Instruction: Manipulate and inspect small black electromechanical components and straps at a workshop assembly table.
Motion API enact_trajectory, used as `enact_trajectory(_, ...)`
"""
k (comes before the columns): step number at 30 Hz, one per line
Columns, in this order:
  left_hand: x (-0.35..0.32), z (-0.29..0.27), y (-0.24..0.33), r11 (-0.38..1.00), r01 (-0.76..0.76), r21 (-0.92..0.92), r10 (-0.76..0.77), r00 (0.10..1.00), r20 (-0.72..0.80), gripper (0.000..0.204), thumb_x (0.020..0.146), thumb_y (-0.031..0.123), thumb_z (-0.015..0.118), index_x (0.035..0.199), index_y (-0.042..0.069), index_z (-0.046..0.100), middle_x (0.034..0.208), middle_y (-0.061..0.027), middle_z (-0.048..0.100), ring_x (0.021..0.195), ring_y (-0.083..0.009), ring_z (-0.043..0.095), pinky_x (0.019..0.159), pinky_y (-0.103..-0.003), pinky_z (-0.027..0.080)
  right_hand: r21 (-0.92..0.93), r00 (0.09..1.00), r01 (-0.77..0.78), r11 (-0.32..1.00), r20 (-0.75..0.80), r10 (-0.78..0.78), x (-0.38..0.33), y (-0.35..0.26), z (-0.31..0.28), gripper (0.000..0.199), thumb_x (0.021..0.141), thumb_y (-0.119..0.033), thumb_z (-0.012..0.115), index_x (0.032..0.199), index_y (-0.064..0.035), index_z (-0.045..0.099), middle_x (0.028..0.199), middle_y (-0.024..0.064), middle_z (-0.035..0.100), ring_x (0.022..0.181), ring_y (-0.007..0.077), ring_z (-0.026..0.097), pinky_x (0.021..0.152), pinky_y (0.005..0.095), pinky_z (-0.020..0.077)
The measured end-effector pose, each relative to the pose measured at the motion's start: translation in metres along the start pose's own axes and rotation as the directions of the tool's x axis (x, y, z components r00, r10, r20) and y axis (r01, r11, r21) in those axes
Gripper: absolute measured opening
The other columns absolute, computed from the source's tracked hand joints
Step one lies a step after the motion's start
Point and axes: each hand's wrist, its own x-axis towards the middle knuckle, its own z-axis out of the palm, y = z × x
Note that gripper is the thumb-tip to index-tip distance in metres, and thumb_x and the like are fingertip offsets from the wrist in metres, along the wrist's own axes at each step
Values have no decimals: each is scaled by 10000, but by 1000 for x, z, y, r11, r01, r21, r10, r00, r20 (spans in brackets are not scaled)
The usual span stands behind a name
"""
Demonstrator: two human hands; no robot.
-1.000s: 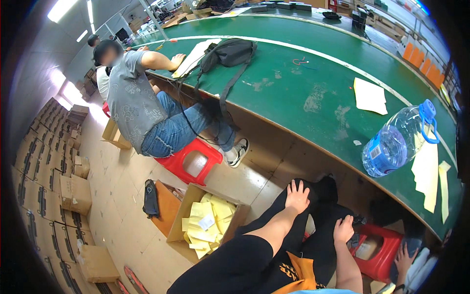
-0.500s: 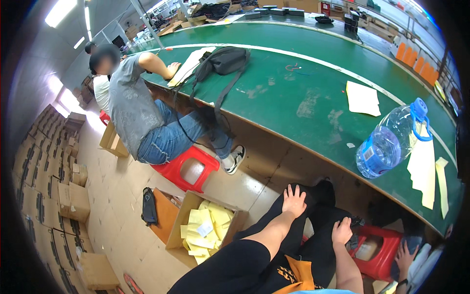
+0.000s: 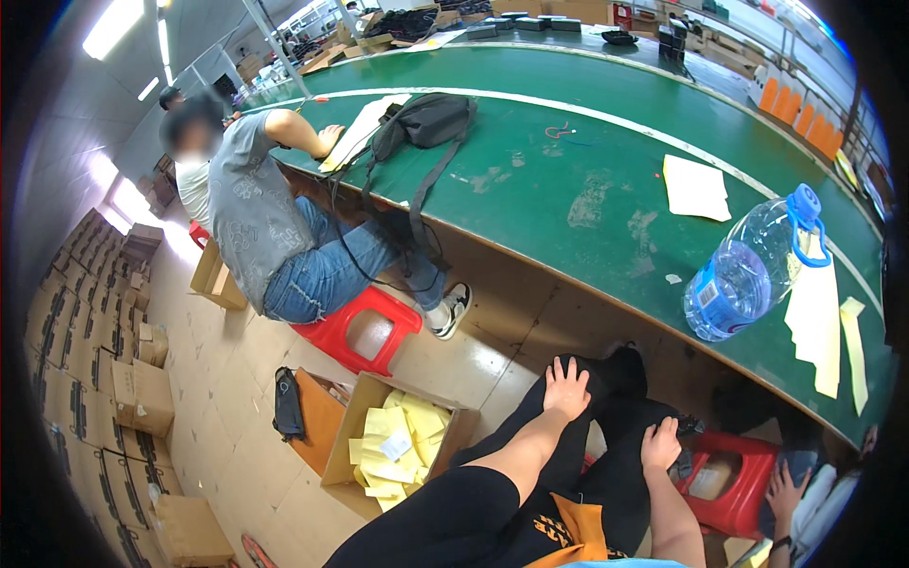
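My left hand (image 3: 567, 389) lies on my left knee, fingers spread over the black trousers (image 3: 511, 431) and holding nothing. On the other knee rests my right hand (image 3: 660, 445), its fingers bent over the cloth, with nothing seen in it. Beyond my knees runs the edge of a long green workbench (image 3: 530, 222). A large, partly filled clear plastic bottle (image 3: 734, 284) with a blue cap and handle leans on it at the right. Yellow paper sheets (image 3: 814, 327) lie behind the bottle, and another pale sheet (image 3: 696, 187) is farther left.
An open carton (image 3: 341, 454) of yellow papers stands left of my legs. A co-worker (image 3: 251, 208) sits on a red stool (image 3: 350, 331) by a black bag (image 3: 426, 121) on the bench. Someone's hand (image 3: 784, 492) shows near another red stool (image 3: 724, 488). Stacked cartons (image 3: 85, 379) line the left.
The view has shifted very slightly. My hands stay on my knees, and the co-worker's head has turned or tilted a little.
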Motion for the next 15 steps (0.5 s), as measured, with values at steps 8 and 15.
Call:
enact_trajectory(8, 5, -4, 5, 999, 25, 31, -28, 993, 115, 391, 744, 321, 565, 1066, 125, 463, 1315, -157, 320, 1221, -417, 243, 979, -525, 230, -11, 1000, -4, 1000, 3, 4, 3, 3, -1, 189, 782, -195, 503, 836, -28, 432, 925, 155, 489, 647, 343, 571, 563, 428, 457)
enact_trajectory(15, -3, -4, 1, 1000, 18, 10, -18, 999, 30, 352, 741, 288, 557, 1019, 96, 459, 1285, -182, 342, 1192, -437, 281, 959, -531, 253, 7, 1000, -7, 1000, 7, 7, 1, -2, -1, 189, 770, -183, 515, 834, -29, 426, 905, 152, 485, 661, 358, 564, 571, 445, 449)
